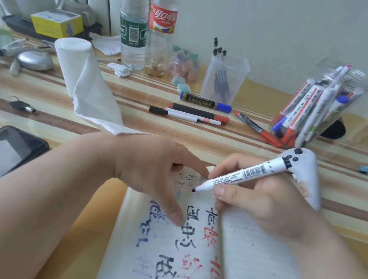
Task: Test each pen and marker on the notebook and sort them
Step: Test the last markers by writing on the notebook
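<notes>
**Marker under test at the open notebook**

I find the left hand (151,165) open. Its fingers are spread and press down on the left page of the notebook (161,265), with the thumb lower on the page and the forefinger near the top. The right hand (260,208) is curled round a white marker (239,175) and pinches the barrel near its front. The cap is off, and the dark tip sits at the upper part of that page, close to the fold. I cannot tell whether the tip touches the paper.

The notebook lies open at the near edge of the table (40,118), about midway along it. Its left page bears large characters in blue, black and red ink.

Loose items lie past the notebook, toward the middle of the table:
- A blue-capped marker (206,102) is the farthest of them.
- A black-and-red marker (199,112) lies just nearer than that one.
- Two thin white pens (181,115) lie alongside the black-and-red marker, on its near side.
- A red marker (259,129) lies at a slant to their right, with one end by the foot of a clear jar (339,89).

The jar sits toward the far right corner, tilted and packed with markers. A clear tub (225,74) holding black pens stands behind the blue-capped marker, near the far edge.

A phone (0,157) lies by the left near corner. A paper roll (81,74) stands left of the middle, and two bottles (132,27) stand at the far edge.
</notes>
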The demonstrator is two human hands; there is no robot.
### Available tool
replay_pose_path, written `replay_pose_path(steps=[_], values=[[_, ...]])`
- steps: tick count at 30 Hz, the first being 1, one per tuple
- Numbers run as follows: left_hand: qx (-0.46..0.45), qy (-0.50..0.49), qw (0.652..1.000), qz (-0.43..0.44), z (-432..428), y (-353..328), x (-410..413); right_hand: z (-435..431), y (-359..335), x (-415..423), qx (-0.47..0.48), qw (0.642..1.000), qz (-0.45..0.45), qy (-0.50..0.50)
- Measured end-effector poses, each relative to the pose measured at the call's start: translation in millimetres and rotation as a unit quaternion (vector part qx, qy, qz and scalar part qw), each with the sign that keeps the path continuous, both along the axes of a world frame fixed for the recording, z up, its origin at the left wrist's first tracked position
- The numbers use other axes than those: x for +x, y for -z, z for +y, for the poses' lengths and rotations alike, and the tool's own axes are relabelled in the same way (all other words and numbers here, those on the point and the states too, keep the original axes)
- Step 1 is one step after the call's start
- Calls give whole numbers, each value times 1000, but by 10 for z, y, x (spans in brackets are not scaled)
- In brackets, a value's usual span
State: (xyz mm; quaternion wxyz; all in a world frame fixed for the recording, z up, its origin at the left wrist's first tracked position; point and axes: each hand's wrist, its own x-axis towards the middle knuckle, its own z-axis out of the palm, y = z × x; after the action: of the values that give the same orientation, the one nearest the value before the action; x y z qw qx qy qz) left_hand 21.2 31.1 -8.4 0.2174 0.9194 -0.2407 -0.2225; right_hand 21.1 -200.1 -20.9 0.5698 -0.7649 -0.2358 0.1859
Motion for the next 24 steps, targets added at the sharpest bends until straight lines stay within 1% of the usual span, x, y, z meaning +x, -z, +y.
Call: replay_pose_path(steps=[3,7,11,17,24], values=[[34,9,999,4,-59,-25,-39,94,61,3,-28,998,-49,41],[76,3,997,5,-109,-31,-54,188,120,-3,-39,995,-64,71],[111,16,994,-6,-145,-44,-28,178,140,18,-36,994,-57,91],[77,-26,997,12,-66,-21,-78,208,163,13,-43,994,-64,82],[77,-33,996,17,-78,-1,-65,214,141,8,-59,993,-78,71]])
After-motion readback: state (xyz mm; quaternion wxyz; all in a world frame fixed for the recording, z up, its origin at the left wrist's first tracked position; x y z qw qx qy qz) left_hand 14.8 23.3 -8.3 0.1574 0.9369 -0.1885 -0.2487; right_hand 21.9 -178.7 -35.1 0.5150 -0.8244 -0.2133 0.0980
